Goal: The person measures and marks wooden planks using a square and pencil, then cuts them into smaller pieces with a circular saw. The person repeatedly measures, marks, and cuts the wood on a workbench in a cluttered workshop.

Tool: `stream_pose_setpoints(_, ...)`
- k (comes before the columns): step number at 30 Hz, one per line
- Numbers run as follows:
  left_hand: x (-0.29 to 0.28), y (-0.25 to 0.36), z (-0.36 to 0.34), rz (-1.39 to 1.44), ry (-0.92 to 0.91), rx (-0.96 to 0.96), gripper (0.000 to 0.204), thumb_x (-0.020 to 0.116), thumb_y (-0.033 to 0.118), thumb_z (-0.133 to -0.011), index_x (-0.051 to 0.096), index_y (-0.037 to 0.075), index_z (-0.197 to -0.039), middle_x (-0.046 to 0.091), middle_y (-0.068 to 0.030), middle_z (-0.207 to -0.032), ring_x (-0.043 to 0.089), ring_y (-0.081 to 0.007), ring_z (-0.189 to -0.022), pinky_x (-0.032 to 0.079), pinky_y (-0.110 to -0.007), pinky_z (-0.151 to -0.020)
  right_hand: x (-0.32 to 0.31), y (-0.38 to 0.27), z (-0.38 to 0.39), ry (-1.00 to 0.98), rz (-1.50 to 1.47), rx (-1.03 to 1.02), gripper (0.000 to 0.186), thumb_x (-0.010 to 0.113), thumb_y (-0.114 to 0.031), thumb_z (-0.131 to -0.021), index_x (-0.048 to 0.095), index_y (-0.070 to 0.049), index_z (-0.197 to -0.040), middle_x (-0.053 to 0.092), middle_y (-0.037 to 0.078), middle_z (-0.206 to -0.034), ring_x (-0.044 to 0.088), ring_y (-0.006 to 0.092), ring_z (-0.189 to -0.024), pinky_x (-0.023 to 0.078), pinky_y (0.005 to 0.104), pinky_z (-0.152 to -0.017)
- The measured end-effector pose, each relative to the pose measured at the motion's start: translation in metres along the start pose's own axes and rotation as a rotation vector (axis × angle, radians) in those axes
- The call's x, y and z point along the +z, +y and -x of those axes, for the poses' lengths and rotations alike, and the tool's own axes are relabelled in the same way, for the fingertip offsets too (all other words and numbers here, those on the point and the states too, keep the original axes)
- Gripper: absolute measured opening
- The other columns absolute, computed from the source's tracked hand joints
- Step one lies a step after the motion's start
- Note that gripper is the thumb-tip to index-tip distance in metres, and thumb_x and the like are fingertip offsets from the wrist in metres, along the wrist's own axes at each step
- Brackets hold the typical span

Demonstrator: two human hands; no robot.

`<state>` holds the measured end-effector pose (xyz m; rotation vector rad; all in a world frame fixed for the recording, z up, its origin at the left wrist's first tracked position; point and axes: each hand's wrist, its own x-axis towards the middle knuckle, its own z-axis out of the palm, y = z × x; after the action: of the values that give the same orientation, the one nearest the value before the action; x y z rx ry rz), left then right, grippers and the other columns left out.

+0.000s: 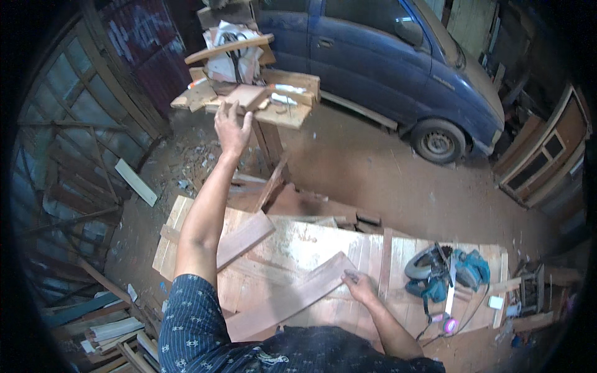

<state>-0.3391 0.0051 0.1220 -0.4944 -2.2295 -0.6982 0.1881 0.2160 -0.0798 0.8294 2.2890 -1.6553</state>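
My left hand [232, 132] is stretched far forward, open, its fingers apart at the near edge of a small wooden stand [289, 114]. Just beyond the fingertips lies a reddish-brown wood block [246, 95]; whether they touch it I cannot tell. Closer to me, my right hand [360, 287] grips the right end of a long, slightly curved wooden board [292, 298]. That board slants over the plank workbench [305, 239], its lower left end near my body. A second brown board [245, 239] lies on the bench beside my left forearm.
Teal power tools [429, 270] with a cord sit on the right of the bench. A blue vehicle [379, 62] is parked behind. Scrap wood [115, 329] is piled at lower left, and a wooden frame [544, 149] leans at far right.
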Motion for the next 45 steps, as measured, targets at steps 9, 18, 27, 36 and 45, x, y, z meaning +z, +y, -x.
stream_pose_setpoints(9,-0.083,0.054,0.353,0.376,-1.076,-0.280,0.062,0.073,0.047,-0.091,0.069,-0.001,-0.129,0.074,-0.0275,-0.116,0.072,-0.0396,-0.105,0.055,-0.044,-0.097,-0.001,0.032,-0.001,0.226,0.406,-0.008,0.091,0.082,-0.050,-0.083,0.048,0.007,-0.145,0.055,0.034,-0.140,0.052,0.0477,-0.133,0.044,0.0497,-0.111)
stream_pose_setpoints(18,-0.143,0.101,0.470,0.197,-1.225,-0.341,0.090,0.096,0.045,-0.068,0.055,-0.005,-0.130,0.062,-0.0290,-0.123,0.059,-0.0447,-0.116,0.049,-0.049,-0.103,0.009,0.042,-0.039,0.137,0.090,0.189,0.096,0.094,-0.045,-0.071,0.049,0.013,-0.134,0.064,0.029,-0.128,0.065,0.0384,-0.120,0.052,0.0427,-0.104)
stream_pose_setpoints(27,-0.178,0.040,0.448,0.356,-1.585,-0.744,0.076,0.092,0.056,-0.071,0.071,-0.002,-0.117,0.074,-0.0192,-0.108,0.071,-0.0273,-0.101,0.055,-0.039,-0.092,0.015,0.041,-0.004,0.172,-0.634,-0.233,0.062,0.085,-0.019,-0.090,0.055,0.009,-0.136,0.070,0.015,-0.115,0.068,0.0208,-0.102,0.055,0.0327,-0.088)
stream_pose_setpoints(36,-0.203,0.074,0.427,0.219,-1.300,-0.462,0.071,0.083,0.066,-0.076,0.079,0.004,-0.109,0.077,-0.0171,-0.086,0.075,-0.0288,-0.083,0.057,-0.041,-0.079,-0.032,0.053,-0.003,0.119,-0.445,-0.030,0.050,0.074,-0.022,-0.099,0.060,0.003,-0.141,0.073,0.010,-0.107,0.066,0.0145,-0.090,0.056,0.0326,-0.085)
stream_pose_setpoints(45,-0.184,0.097,0.437,-0.023,-0.988,-0.187,0.056,0.079,0.057,-0.082,0.073,0.003,-0.094,0.071,-0.0206,-0.085,0.071,-0.0402,-0.083,0.055,-0.049,-0.076,-0.042,0.081,0.070,0.494,0.516,-0.161,0.056,0.078,-0.025,-0.088,0.060,0.002,-0.133,0.060,0.024,-0.128,0.059,0.0421,-0.119,0.046,0.0495,-0.106)
